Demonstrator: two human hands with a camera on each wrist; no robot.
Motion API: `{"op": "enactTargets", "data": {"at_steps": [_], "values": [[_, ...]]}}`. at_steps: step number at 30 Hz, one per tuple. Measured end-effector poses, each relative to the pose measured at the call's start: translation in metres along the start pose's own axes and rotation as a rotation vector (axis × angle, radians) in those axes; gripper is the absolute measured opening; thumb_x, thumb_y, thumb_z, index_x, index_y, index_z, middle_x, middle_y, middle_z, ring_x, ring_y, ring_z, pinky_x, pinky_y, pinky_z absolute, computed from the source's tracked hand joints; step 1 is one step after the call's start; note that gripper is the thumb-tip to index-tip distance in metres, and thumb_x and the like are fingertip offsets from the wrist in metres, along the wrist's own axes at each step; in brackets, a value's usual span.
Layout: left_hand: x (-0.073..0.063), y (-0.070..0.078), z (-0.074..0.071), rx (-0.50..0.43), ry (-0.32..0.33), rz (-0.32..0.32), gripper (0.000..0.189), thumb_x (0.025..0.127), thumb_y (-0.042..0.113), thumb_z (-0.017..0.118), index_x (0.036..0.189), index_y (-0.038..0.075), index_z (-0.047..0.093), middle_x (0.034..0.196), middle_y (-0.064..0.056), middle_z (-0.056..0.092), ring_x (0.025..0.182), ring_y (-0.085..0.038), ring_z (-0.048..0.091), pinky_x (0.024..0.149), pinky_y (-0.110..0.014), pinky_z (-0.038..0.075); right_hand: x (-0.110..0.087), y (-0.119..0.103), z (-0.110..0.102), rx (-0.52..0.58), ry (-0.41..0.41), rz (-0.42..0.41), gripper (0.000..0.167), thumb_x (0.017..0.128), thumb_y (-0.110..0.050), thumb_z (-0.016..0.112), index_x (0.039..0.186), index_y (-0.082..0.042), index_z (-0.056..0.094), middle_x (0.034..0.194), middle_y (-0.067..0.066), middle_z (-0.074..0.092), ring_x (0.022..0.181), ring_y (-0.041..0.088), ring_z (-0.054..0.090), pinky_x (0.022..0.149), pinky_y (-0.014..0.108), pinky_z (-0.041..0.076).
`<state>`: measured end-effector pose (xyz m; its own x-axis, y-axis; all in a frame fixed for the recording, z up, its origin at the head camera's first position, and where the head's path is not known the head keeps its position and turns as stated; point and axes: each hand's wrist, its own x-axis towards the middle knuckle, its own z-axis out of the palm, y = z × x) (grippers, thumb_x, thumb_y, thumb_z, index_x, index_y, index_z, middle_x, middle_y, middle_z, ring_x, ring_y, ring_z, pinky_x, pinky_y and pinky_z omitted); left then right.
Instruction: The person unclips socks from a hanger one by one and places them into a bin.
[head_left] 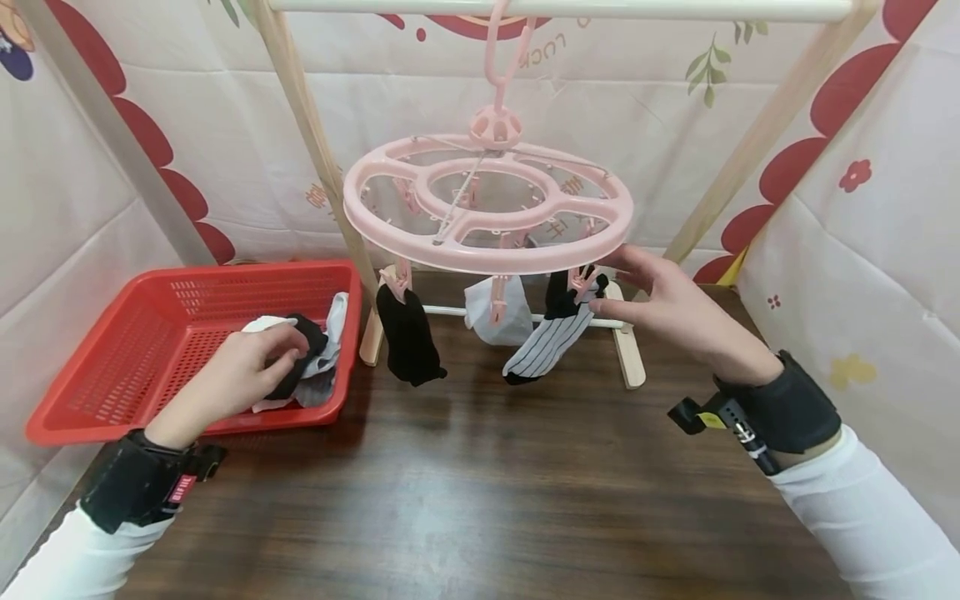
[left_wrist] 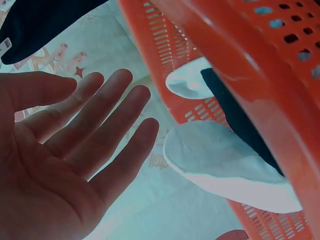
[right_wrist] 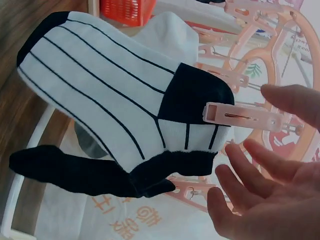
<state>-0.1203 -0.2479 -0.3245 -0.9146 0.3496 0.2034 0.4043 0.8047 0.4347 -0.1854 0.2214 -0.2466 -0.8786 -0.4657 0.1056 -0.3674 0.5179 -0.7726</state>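
Observation:
My right hand [head_left: 675, 308] is beside a white sock with black stripes [head_left: 551, 342], its fingers spread and holding nothing. In the right wrist view a pink clothespin [right_wrist: 242, 117] grips that sock near its black heel, with the fingertips close by. The clothespin hangs from a round pink drying hanger [head_left: 480, 260]. A black sock [head_left: 411, 333] and a white sock [head_left: 517, 317] hang there too. Over the red basket [head_left: 78, 375] is my left hand [head_left: 240, 371], fingers loosely bent; the left wrist view shows its palm bare. Black, white and grey socks [head_left: 318, 367] lie in the basket, partly hidden by that hand.
A wooden stand [head_left: 303, 108] with a white top bar [head_left: 637, 8] carries the hanger by its hook [head_left: 495, 62]. One wooden foot [head_left: 628, 354] rests on the dark brown tabletop [head_left: 480, 483]. Printed cloth walls [head_left: 862, 275] enclose the back and sides.

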Motion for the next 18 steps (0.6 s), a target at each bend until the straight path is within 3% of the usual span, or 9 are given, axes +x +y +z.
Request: {"op": "enactTargets", "data": {"at_steps": [3,8,11,18], "values": [[0.000,0.002,0.002,0.004,-0.002,0.026,0.012,0.086,-0.001,0.066,0.097,0.003,0.066,0.087,-0.006,0.065,0.075,-0.020,0.054,0.066,-0.038,0.047,0.005,0.002,-0.004,0.051,-0.085,-0.015,0.060,0.088,-0.008,0.070,0.141,-0.007,0.043,0.139,0.009,0.046,0.135,0.026,0.034,0.107,0.053,0.026],[0.000,0.005,0.004,0.009,0.004,0.045,0.012,0.086,0.000,0.068,0.096,0.004,0.067,0.086,-0.005,0.064,0.072,-0.018,0.053,0.063,-0.035,0.045,0.014,0.003,-0.010,0.101,-0.192,-0.057,0.035,0.092,-0.007,0.065,0.123,-0.001,0.050,0.115,0.014,0.052,0.112,0.023,0.047,0.093,0.034,0.039],[-0.001,0.007,0.004,0.013,-0.009,0.046,0.012,0.086,0.001,0.067,0.098,0.004,0.067,0.086,-0.005,0.064,0.071,-0.017,0.053,0.061,-0.033,0.044,0.013,0.004,-0.012,0.113,-0.217,-0.060,0.027,0.094,-0.007,0.062,0.117,0.000,0.051,0.106,0.016,0.053,0.101,0.026,0.051,0.083,0.029,0.045],[-0.001,0.008,0.006,0.009,-0.036,0.058,0.014,0.086,0.001,0.068,0.100,0.005,0.067,0.089,-0.004,0.064,0.073,-0.016,0.053,0.063,-0.034,0.045,0.007,0.002,-0.011,0.119,-0.212,-0.054,0.026,0.095,-0.010,0.061,0.119,-0.003,0.055,0.109,0.014,0.058,0.100,0.026,0.054,0.079,0.031,0.048]]}}
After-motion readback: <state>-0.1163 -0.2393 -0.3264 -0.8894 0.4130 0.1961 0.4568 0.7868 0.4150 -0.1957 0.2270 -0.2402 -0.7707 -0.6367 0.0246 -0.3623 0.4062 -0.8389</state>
